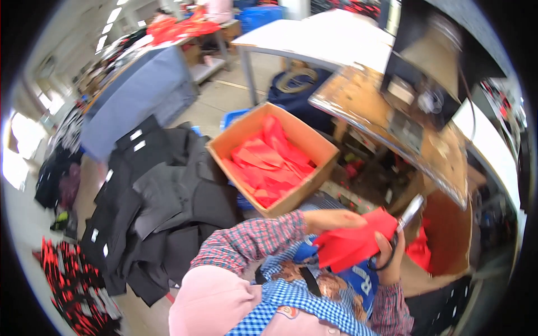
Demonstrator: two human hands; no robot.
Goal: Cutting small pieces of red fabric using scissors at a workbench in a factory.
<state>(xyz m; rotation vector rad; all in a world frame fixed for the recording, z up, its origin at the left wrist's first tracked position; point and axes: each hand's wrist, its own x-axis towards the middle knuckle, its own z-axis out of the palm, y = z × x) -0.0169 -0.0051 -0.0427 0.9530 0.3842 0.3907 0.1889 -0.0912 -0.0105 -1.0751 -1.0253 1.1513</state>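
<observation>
A piece of red fabric (354, 242) hangs in front of me, with its upper edge gripped in my left hand (336, 220). My right hand (386, 256) is closed around scissors (411, 211). Their metal blades point up and to the right, beside the fabric's right edge, and the dark handle loops lie at my fingers. Whether the blades are apart is too blurred to tell. Just beyond my left hand stands an open cardboard box (328, 158) with several red fabric pieces (269, 159) heaped in it.
Black garments (162, 190) are piled at my left. On the right, a dark machine (420, 73) stands on a worn wooden table (358, 92). Below it is another cardboard box (451, 229) with red fabric inside. A white table (314, 33) is farther off. Red-and-black bundles (75, 285) lie lower left.
</observation>
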